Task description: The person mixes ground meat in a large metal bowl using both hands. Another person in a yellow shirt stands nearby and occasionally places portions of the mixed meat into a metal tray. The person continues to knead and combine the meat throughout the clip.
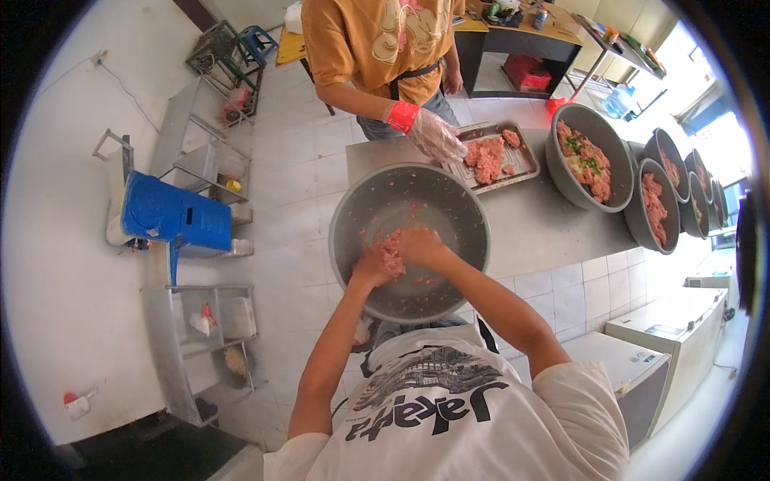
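Observation:
Both my hands are down inside a large grey metal bowl [353, 210] at the near corner of the counter. My left hand [370, 267] and my right hand [420, 244] press together around a lump of pink minced meat [392, 251]; small bits of meat stick to the bowl's wall. Across the counter a person in an orange shirt reaches a plastic-gloved hand [437, 135] with a red cuff toward a metal tray [528, 166] holding more minced meat.
Several big bowls of minced meat line the counter [537, 224] to the right, the nearest [561, 172] topped with chopped greens. A blue machine [172, 212] stands on steel racks at left. White chest freezers [682, 329] sit at lower right.

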Tool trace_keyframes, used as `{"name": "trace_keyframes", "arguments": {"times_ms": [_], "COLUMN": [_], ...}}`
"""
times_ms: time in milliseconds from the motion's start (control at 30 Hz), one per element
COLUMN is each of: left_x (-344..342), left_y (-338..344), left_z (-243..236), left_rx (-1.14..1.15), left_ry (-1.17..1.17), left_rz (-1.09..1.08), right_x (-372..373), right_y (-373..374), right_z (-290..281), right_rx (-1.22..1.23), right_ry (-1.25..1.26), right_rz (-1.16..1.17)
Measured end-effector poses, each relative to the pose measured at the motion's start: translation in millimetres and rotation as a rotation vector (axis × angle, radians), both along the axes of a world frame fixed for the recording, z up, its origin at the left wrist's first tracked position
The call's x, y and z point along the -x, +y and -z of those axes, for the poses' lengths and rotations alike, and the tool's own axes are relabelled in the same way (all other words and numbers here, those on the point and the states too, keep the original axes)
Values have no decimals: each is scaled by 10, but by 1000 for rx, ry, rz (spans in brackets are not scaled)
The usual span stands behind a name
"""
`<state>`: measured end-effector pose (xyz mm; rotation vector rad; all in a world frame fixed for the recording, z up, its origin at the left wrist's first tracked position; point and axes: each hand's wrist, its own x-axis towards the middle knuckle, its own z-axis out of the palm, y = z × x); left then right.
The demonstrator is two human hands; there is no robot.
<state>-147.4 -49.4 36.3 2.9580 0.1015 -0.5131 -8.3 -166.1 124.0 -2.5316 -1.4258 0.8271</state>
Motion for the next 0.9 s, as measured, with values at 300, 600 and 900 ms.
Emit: {"name": "trace_keyframes", "arguments": {"times_ms": [300,600,900], "left_x": [75,92,-96], "left_y": [-105,-146,178], "left_z": [524,866,411], "left_rx": [107,171,1015], "left_ry": [-71,-440,313], "left_rz": [-135,-336,-679], "right_x": [77,144,-293], "right_y": [375,245,-441], "right_z": [39,804,873], "right_rx": [136,33,165], "right_ry": [89,-20,412], "right_rz": [-35,-107,92]}}
